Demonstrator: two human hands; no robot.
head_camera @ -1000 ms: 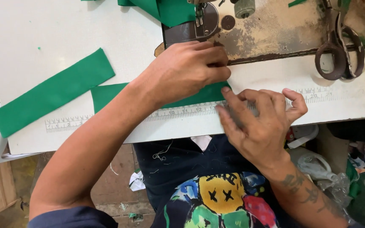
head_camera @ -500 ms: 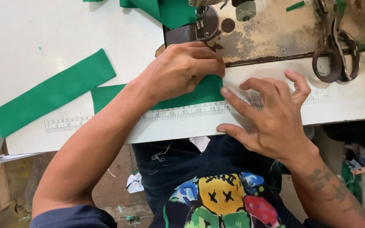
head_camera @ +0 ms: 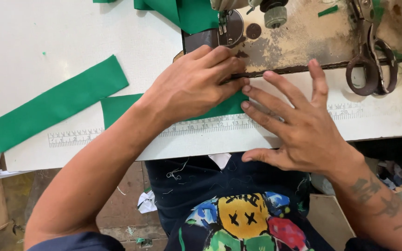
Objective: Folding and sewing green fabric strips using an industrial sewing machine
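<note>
Lining up green strip point(head_camera: 117, 104) on white table point(head_camera: 47, 42), near the sewing machine plate point(head_camera: 298, 44). Left hand point(head_camera: 196, 83) curled, pinning strip's end flat, not gripping. Right hand point(head_camera: 298, 125) spread flat, empty, fingertips beside strip's end. Scissors point(head_camera: 371, 56) untouched. Next likely needs steady feed toward needle.

left hand point(head_camera: 196, 83) curled, right hand point(head_camera: 298, 125) splayed flat

We see our right hand point(head_camera: 303, 135) now spread flat with fingers splayed wide, where a second ago it was curled beside our left hand point(head_camera: 196, 83), which now uncovers less of the folded green cloth piece point(head_camera: 117, 108).
</note>
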